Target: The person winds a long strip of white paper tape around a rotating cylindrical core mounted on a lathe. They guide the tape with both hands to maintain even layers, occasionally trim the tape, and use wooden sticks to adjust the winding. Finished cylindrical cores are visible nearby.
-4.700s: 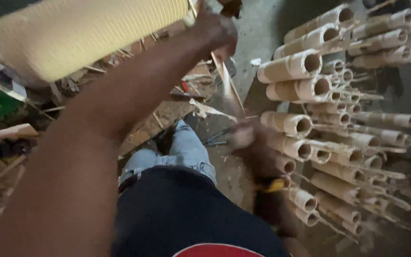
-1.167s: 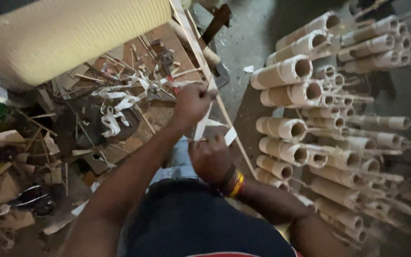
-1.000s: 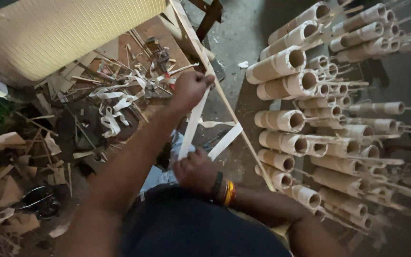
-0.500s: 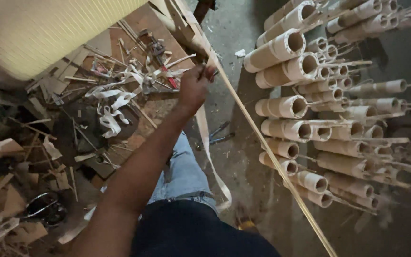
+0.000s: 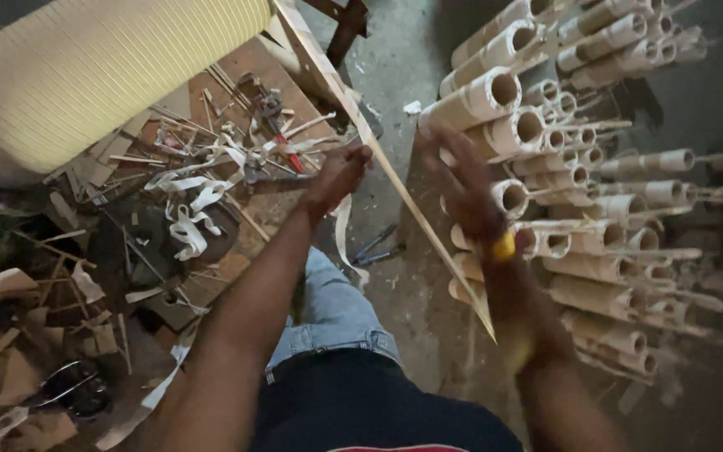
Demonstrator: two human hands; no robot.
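Observation:
A long thin wooden strip (image 5: 428, 234) slants from the top centre down to the lower right. My left hand (image 5: 338, 174) is closed at its upper part, fingertips on the strip, and a limp white band (image 5: 343, 237) hangs below that hand. My right hand (image 5: 462, 180) is blurred, just right of the strip, fingers spread and holding nothing. A yellow bangle (image 5: 504, 247) sits on that wrist. My jeans-clad knee (image 5: 335, 311) is below.
A stack of cut bamboo tubes (image 5: 571, 167) fills the right side, open ends facing me. A large cream ribbed roll (image 5: 85, 75) lies top left above a heap of wood scraps, white ribbon offcuts (image 5: 190, 209) and red-handled pliers (image 5: 288, 156). A dark tool (image 5: 378, 247) lies on the floor.
My right hand, out of view half a second ago, has come up beside the strip with fingers spread. My left hand stays closed on the strip's upper part.

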